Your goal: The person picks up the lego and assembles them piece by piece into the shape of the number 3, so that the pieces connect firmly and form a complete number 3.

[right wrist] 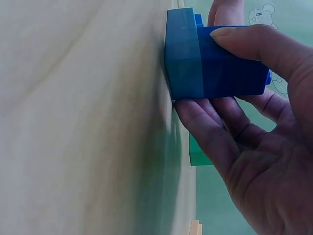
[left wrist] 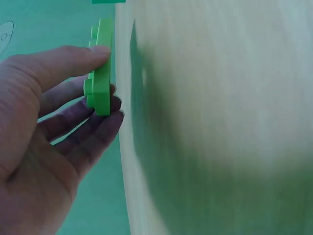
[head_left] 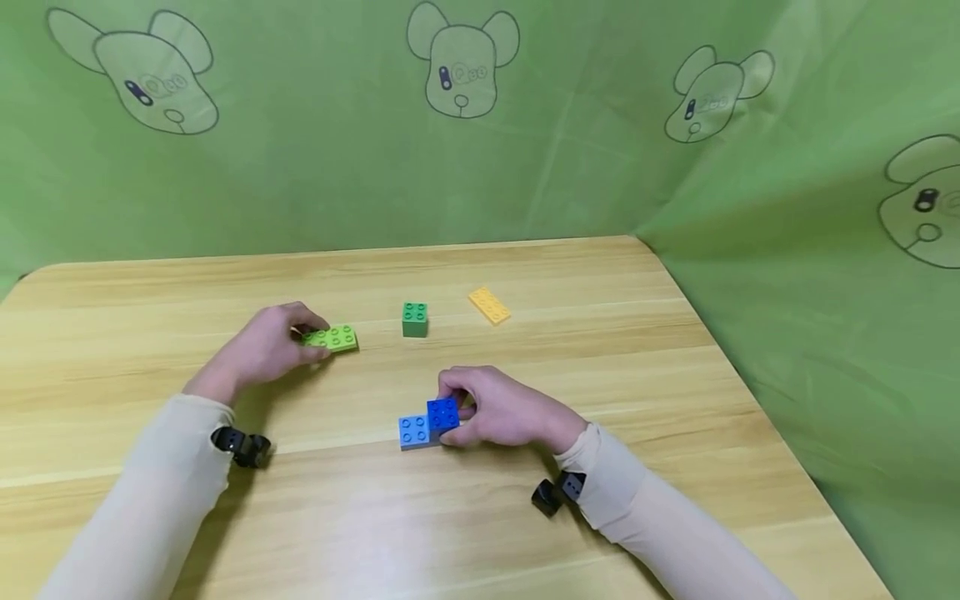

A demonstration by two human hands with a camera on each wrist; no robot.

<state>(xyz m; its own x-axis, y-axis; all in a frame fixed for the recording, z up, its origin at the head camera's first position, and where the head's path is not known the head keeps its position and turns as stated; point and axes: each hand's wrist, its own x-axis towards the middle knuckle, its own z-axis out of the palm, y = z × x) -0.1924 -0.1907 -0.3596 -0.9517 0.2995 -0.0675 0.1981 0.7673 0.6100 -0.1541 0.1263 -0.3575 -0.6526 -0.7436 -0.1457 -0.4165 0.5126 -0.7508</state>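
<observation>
In the head view my left hand (head_left: 266, 346) pinches a flat lime green building brick (head_left: 341, 337) by its left end. The left wrist view shows the thumb on one long side of the lime brick (left wrist: 101, 83) and fingertips on the other, the brick held close over the tabletop. With thumb and fingers, my right hand (head_left: 513, 408) grips a dark blue square brick (head_left: 442, 414), which sits on the right half of a longer light blue brick (head_left: 414, 432). Seen from the right wrist, the light blue brick (right wrist: 183, 54) is pressed flush against the dark blue one.
A dark green square brick (head_left: 415, 320) stands on the wooden table (head_left: 337, 525) beyond the hands. Right of it lies a flat yellow-orange brick (head_left: 489, 306). Green cloth (head_left: 322, 183) with printed mouse heads hangs behind the table and along its right side.
</observation>
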